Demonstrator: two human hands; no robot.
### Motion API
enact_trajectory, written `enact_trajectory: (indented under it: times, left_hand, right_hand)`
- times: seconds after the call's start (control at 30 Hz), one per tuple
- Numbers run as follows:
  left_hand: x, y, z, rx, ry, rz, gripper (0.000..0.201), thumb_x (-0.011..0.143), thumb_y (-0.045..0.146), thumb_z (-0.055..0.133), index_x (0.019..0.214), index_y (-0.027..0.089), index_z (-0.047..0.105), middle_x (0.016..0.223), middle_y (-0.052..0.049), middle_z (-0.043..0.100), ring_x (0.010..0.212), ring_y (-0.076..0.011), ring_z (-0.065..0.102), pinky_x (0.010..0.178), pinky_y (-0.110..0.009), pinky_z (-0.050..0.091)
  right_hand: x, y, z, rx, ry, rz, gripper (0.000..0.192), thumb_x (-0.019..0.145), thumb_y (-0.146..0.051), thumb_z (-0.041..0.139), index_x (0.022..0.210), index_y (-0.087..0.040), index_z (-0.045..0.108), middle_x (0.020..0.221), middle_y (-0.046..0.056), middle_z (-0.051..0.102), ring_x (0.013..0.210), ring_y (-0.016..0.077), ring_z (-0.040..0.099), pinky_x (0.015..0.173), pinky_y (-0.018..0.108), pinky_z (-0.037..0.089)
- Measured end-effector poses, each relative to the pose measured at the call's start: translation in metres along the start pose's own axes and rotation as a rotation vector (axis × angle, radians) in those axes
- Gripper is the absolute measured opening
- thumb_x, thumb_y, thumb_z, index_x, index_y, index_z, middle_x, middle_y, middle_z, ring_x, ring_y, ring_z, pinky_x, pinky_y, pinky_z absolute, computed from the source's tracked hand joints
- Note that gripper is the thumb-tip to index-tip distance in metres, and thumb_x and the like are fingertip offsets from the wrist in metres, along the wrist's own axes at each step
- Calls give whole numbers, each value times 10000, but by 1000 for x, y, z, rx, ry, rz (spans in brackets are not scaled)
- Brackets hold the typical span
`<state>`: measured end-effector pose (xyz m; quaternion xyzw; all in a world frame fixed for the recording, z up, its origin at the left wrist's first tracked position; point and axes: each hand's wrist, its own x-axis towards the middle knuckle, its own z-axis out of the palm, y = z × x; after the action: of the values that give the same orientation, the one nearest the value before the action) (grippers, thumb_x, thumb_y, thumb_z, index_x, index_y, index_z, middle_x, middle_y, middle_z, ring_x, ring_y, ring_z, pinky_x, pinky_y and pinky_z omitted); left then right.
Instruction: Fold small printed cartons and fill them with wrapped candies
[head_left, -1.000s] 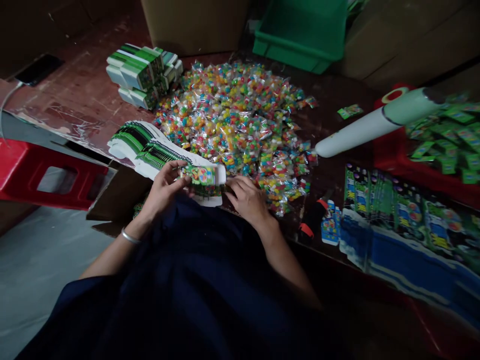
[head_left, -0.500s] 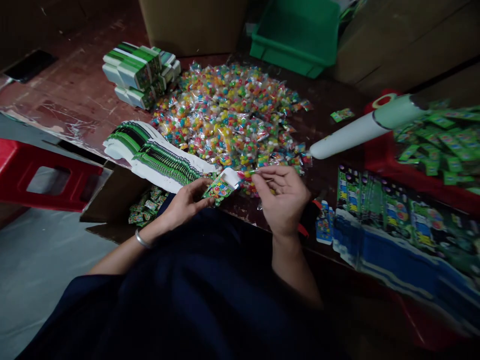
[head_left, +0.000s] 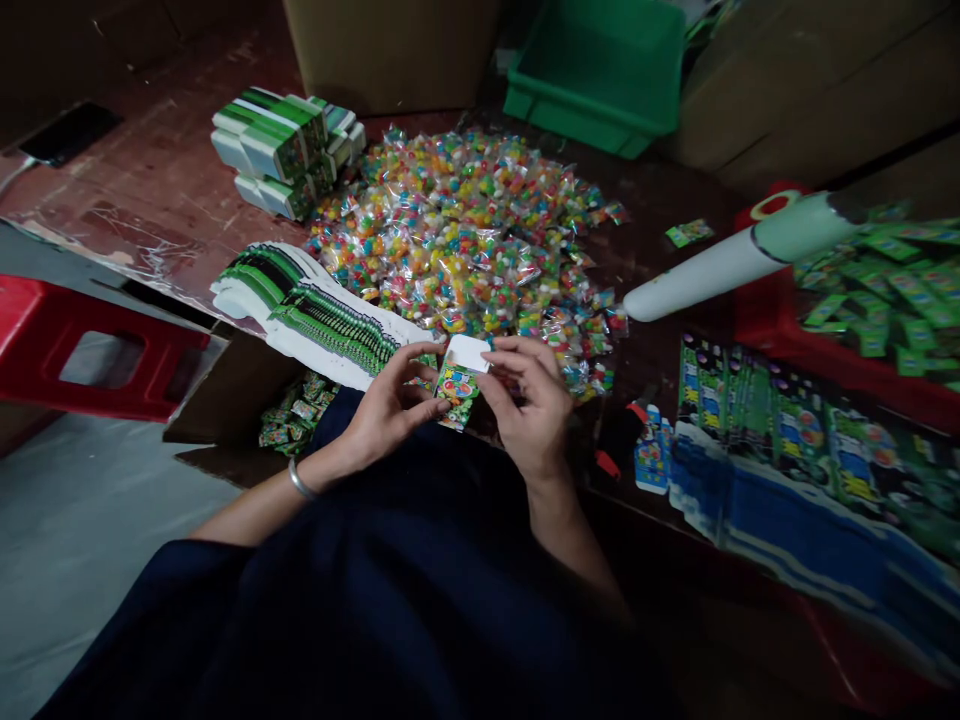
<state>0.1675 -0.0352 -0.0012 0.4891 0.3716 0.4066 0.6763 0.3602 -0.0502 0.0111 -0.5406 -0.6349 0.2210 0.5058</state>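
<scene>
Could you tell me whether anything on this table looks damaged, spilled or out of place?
One green packet lies alone on the table, apart from the candy heap. The table's surface film is torn and peeling at its left edge.

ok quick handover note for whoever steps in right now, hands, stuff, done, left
Left hand: grip on the small printed box from the side.
Right hand: fingertips on the box's white top flap.
Candy packets heaped on the table behind; flat box blanks fanned to the left; assembled boxes stacked far left.
Done: a stack of boxes made up.
Left: this box's flap is not closed; large heap of packets remains.
</scene>
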Motion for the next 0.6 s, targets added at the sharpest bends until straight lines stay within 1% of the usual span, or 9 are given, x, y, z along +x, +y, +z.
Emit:
enact_trajectory:
  times: [0.03, 0.1, 0.17, 0.23, 0.33, 0.4, 0.47, 0.53, 0.6]
  left_hand:
    - [-1, -1, 1, -5, 4, 22, 661, 814, 325, 860, 1389, 264, 540, 1107, -38, 619, 745, -101, 630, 720, -250, 571]
    - [-2, -1, 2, 5, -10, 38, 639, 817, 335, 860, 1380, 263, 566, 1157, -55, 615, 737, -90, 598, 702, -240, 563]
    - [-3, -2, 2, 6, -40, 16, 530, 827, 346, 851, 1288, 226, 618, 1157, -67, 627, 767, -104, 604, 706, -241, 561]
    - [-3, -3, 1, 0, -92, -25, 432, 850, 349, 831, 1203, 195, 636, 1107, -68, 635, 784, -120, 617, 700, -243, 558]
    - [-3, -3, -2, -3, -140, -41, 335, 888, 308, 794, 1153, 185, 630, 1102, -58, 612, 768, -102, 606, 685, -226, 552]
    - [-3, -2, -2, -28, -120, 6, 330, 882, 258, 797, 1145, 201, 607, 1113, -42, 595, 766, -83, 601, 699, -208, 560]
    - [-2, -1, -2, -67, -87, 49, 388, 863, 224, 809, 1164, 228, 566, 1094, -23, 585, 772, -76, 603, 717, -196, 575]
    - [-2, -1, 0, -70, -59, 75, 435, 850, 221, 816, 1180, 247, 534, 1087, -17, 577, 816, -91, 610, 725, -195, 593]
    - [-3, -1, 0, -12, -26, 102, 423, 856, 237, 806, 1176, 246, 529, 1124, -35, 569, 936, -131, 619, 759, -209, 615]
  right_hand:
    - [-5, 2, 3, 72, -22, 51, 238, 927, -331, 752, 1159, -279, 750, 1244, 81, 710, 1112, 238, 709, 877, 376, 631]
    - [-14, 7, 10, 197, -39, 159, 288, 930, -348, 746, 1205, -268, 726, 1184, 78, 751, 1015, 220, 747, 829, 350, 639]
    - [-19, 9, 16, 250, 3, 199, 204, 946, -346, 724, 1130, -258, 738, 1067, 62, 780, 932, 209, 757, 815, 342, 631]
    - [-20, 10, 20, 239, 30, 159, 86, 960, -327, 705, 959, -251, 746, 1024, 52, 783, 947, 210, 755, 857, 353, 617]
    - [-19, 9, 20, 185, 22, 74, 137, 962, -307, 703, 837, -249, 711, 1070, 55, 781, 1037, 220, 745, 933, 374, 601]
    - [-17, 7, 21, 186, 62, 72, 71, 961, -318, 703, 922, -259, 702, 1057, 59, 778, 1014, 215, 750, 895, 364, 612]
    - [-16, 4, 22, 229, 113, 112, 136, 943, -358, 725, 1030, -266, 675, 976, 48, 775, 912, 202, 756, 813, 340, 624]
    - [-13, -1, 22, 275, 87, 146, 185, 924, -408, 742, 1001, -259, 664, 892, 32, 762, 828, 191, 742, 754, 322, 617]
    - [-8, -4, 19, 306, 8, 181, 202, 908, -431, 755, 890, -247, 671, 855, 26, 747, 810, 184, 723, 731, 311, 603]
